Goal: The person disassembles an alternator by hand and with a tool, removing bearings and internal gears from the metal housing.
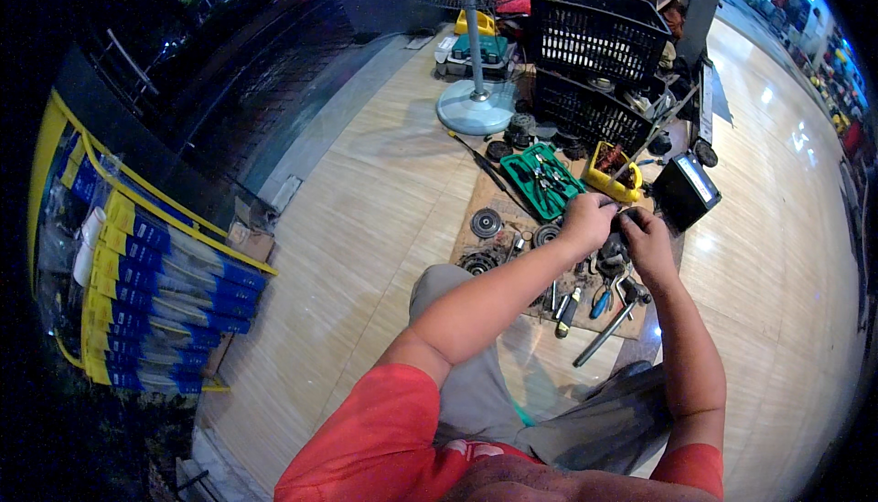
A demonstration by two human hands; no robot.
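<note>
Between the left hand and right hand, both clamped together above the cardboard mat, a small dark part sits mostly hidden. Nearby, a green tray holds pliers.

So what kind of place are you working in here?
Likely a repair workshop's floor: a green socket set tray, pliers and black crates of parts around both hands, which hold a small dark part.

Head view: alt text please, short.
Both bare hands, left hand and right hand, grip a small dark metal part above a brown cardboard sheet strewn with hand tools. An open green plastic tool case lies beyond on the pale wooden floor.
</note>
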